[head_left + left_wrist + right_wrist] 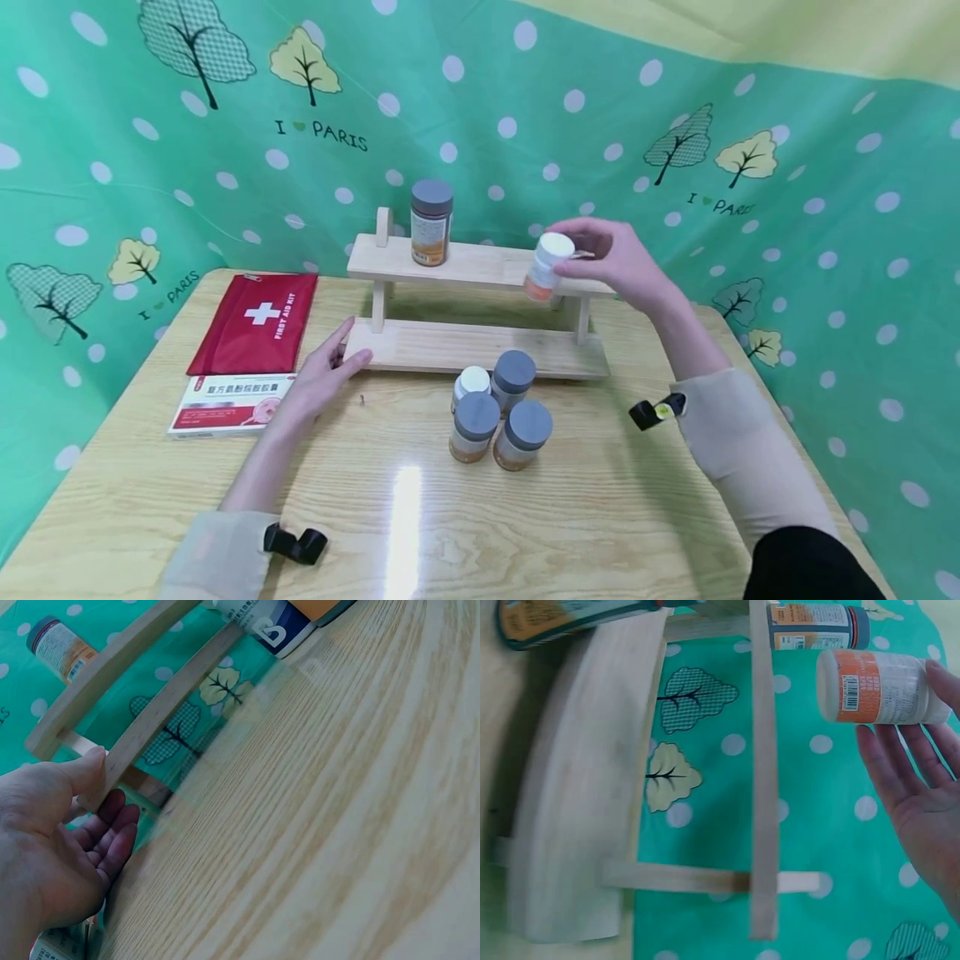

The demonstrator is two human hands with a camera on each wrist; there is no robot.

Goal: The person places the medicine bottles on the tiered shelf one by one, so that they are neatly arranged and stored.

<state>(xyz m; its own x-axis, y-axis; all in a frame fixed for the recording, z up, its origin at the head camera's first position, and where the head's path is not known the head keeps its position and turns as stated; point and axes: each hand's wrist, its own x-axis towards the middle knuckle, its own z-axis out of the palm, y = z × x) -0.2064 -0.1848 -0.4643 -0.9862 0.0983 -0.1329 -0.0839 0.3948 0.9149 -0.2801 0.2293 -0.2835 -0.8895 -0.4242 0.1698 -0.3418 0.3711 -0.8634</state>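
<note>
My right hand [617, 257] holds a white-capped pill bottle [870, 686] with an orange and white label, thumb on one side and fingers on the other. In the head view the bottle tilts a little, overlapping the right part of the upper tier of a two-tier wooden rack [480, 344]. At the rack's lower left end, my left hand [324, 373] pinches the board, thumb above and fingers curled below, as the left wrist view shows. A grey-capped bottle [432, 229] stands upright toward the left of the upper tier.
Before the rack stand a white-capped bottle [472, 381] and several grey-capped bottles [522, 437], close together. A red first aid pouch [255, 325] and a medicine box [225, 406] lie at the left. Behind hangs a green dotted cloth [487, 108].
</note>
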